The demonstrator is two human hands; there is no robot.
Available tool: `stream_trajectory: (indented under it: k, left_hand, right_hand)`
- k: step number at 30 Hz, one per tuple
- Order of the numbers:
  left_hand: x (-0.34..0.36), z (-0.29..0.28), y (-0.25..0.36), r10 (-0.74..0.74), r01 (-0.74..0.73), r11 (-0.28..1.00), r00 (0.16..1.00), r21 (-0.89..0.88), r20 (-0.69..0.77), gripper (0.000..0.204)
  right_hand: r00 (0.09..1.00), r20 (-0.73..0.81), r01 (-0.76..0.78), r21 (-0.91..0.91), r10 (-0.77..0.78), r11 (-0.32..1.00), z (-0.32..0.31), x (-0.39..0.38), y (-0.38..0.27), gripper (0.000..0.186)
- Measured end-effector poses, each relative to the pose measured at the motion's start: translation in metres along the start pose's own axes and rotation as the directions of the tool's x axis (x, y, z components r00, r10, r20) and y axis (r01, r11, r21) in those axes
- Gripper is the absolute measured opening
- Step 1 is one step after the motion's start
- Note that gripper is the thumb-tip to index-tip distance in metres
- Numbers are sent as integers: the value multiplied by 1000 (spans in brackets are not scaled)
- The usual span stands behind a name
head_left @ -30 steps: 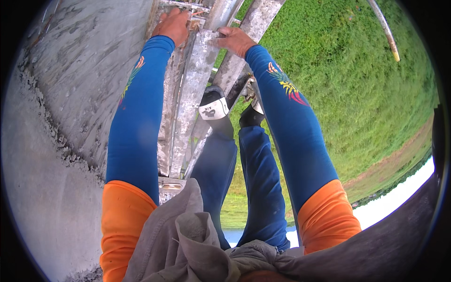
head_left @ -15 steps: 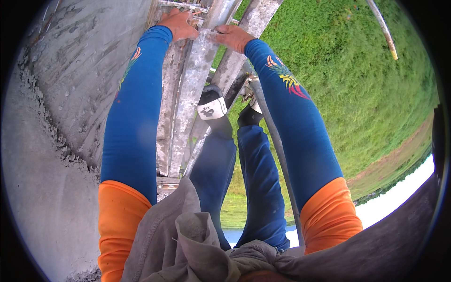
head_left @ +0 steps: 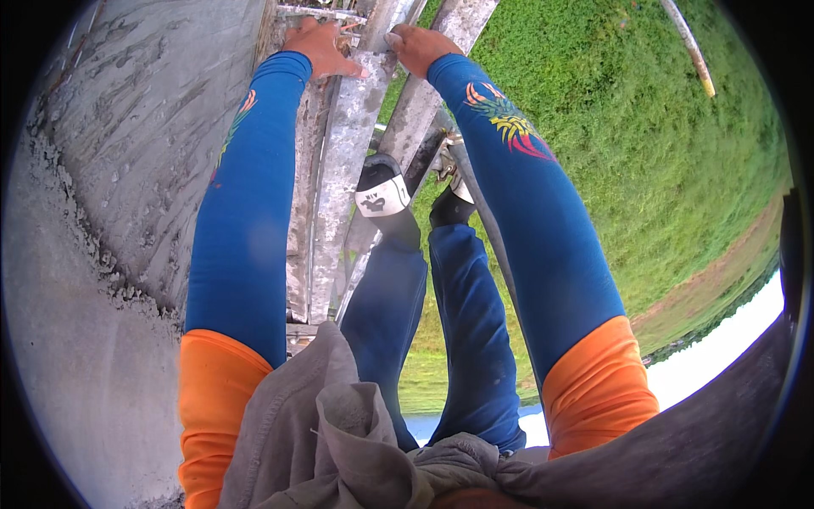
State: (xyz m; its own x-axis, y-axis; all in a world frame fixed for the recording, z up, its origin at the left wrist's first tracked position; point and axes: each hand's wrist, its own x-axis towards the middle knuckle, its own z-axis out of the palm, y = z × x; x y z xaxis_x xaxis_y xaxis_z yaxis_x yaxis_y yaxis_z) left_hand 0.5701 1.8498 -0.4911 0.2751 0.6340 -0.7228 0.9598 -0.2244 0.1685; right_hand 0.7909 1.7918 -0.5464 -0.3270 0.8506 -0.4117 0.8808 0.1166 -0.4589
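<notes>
A long grey metal channel runs away from me beside a weathered board. At its far part my right hand is closed round the right edge. The thumb shows on top; the other fingers are mostly hidden. Across from it, my left hand lies spread at the left side, with its thumb stretched over the channel. The tips of its far fingers are hard to make out. Between the hands, a second metal piece meets the channel end.
Rough grey concrete fills the left side. Another beam runs on the right, above a drop to grass. My shoe is low among the beams, beside a slanting metal pole. Another pole stands out over the grass.
My right hand has moved slightly farther away along the metal. My left hand has opened wider, with its thumb reaching out over the channel.
</notes>
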Motion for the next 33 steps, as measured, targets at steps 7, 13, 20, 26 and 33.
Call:
stream_trajectory:
  k: [7, 13, 20, 26, 33]
  left_hand:
    - [-9, -2, -4, 67, -70, 997, 995, -41, -69, 118]
    - [-13, -2, -3, 92, -98, 994, 990, -46, -106, 117]
    - [-11, -2, -4, 125, -129, 991, 984, -29, -124, 112]
    - [-6, -2, -3, 110, -113, 993, 989, -24, -101, 107]
    - [-9, 8, -5, 122, -130, 991, 977, -34, -177, 104]
  right_hand:
    - [986, 61, -155, 36, 152, 987, -18, 0, -18, 46]
    - [1000, -9, 6, 22, -6, 1000, -31, -8, -30, 44]
    - [995, 14, -102, 190, 101, 976, -8, -2, -37, 43]
    - [990, 55, -139, 267, 129, 954, -11, -3, -34, 51]
    - [996, 56, -84, 192, 75, 978, -3, 0, -30, 53]
